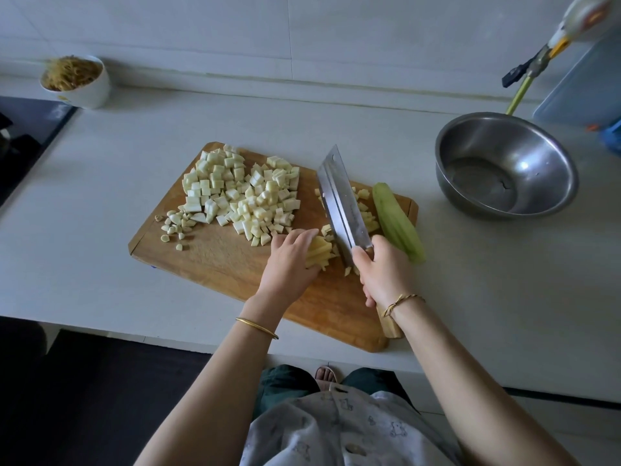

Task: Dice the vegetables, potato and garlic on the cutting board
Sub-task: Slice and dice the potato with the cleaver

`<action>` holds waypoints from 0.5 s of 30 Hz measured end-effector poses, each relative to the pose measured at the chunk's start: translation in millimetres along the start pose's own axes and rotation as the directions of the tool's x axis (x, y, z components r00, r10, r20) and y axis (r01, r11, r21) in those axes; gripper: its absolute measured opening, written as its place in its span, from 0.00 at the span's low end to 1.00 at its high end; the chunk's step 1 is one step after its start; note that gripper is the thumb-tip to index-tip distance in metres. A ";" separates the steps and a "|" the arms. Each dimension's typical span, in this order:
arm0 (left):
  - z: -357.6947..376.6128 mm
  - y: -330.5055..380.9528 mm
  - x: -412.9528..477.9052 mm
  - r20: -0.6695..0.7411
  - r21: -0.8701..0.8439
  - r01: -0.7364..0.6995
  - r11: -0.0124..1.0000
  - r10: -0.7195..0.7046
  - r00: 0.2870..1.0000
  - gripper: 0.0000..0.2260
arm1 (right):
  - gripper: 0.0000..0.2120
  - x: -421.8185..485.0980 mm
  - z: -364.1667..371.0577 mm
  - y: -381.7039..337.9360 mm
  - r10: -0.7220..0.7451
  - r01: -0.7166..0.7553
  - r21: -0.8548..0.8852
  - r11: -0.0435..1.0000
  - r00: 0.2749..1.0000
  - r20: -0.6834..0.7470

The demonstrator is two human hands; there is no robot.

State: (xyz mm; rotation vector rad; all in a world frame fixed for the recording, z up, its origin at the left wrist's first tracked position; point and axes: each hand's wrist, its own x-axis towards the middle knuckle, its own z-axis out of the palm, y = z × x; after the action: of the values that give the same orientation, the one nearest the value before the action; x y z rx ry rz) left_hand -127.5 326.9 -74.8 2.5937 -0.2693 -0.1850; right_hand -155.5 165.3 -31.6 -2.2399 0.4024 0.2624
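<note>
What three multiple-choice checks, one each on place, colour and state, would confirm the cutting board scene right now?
1. Where does the long peeled pale-green vegetable lie?
A) on the right edge of the rectangular wooden cutting board
B) in a sink
C) on the floor

2. What colour are the cut strips under the left hand?
A) red
B) yellow
C) purple

3. What is the right hand doing?
A) hanging empty
B) pointing upward
C) gripping the handle of the broad steel cleaver

Answers:
1 A: it lies on the board, just right of the cleaver blade.
2 B: the strips show yellow beside the fingers that hold them.
3 C: its fingers wrap the handle, with the blade next to the strips.
</note>
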 end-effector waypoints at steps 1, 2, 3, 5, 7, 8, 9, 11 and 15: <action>0.5 0.0 -0.1 -0.003 -0.003 0.001 1.000 -0.001 1.000 0.29 | 0.11 -1.6 2.2 -0.5 -0.012 0.012 -0.011 1.000 1.000 -0.005; 0.6 -0.6 -0.4 -0.006 -0.012 0.003 1.000 -0.003 1.000 0.30 | 0.11 -3.1 4.6 -1.0 -0.019 0.019 -0.011 1.000 1.000 -0.008; 0.4 -1.6 -1.3 -0.013 -0.028 0.006 1.000 -0.006 1.000 0.30 | 0.12 -4.6 6.8 -1.8 -0.020 0.020 -0.010 1.000 1.000 -0.007; 0.5 -3.9 -4.4 -0.036 -0.066 0.013 0.998 -0.016 0.999 0.30 | 0.14 -8.4 9.9 -4.4 -0.031 0.031 -0.042 0.999 0.999 -0.005; 2.5 -5.2 -7.8 -0.064 -0.081 -0.001 0.997 -0.004 0.998 0.28 | 0.16 -12.7 11.5 -7.4 -0.046 0.046 -0.089 0.995 0.999 0.000; 4.5 -5.9 -9.0 -0.078 -0.082 -0.010 0.997 0.004 0.997 0.28 | 0.15 -14.7 11.8 -9.4 -0.046 0.047 -0.102 0.994 0.999 0.008; 6.3 -6.1 -10.0 -0.092 -0.083 -0.016 0.996 0.009 0.996 0.27 | 0.13 -16.0 12.1 -11.0 -0.046 0.048 -0.107 0.993 0.999 0.014; 10.0 -6.3 -10.8 -0.119 -0.076 -0.026 0.997 0.017 0.993 0.27 | 0.11 -17.0 11.5 -13.2 -0.052 0.053 -0.119 0.991 0.999 0.012; 17.5 -5.9 -10.7 -0.148 -0.041 -0.038 0.998 0.031 0.988 0.28 | 0.11 -19.7 3.3 -13.5 -0.096 0.090 -0.119 0.989 0.994 -0.049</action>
State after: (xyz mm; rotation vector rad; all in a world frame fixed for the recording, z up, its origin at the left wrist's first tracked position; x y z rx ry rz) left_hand -140.2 325.8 -91.9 2.5419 -0.2536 0.0132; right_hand -169.0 179.9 -18.0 -2.3773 0.3171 0.1799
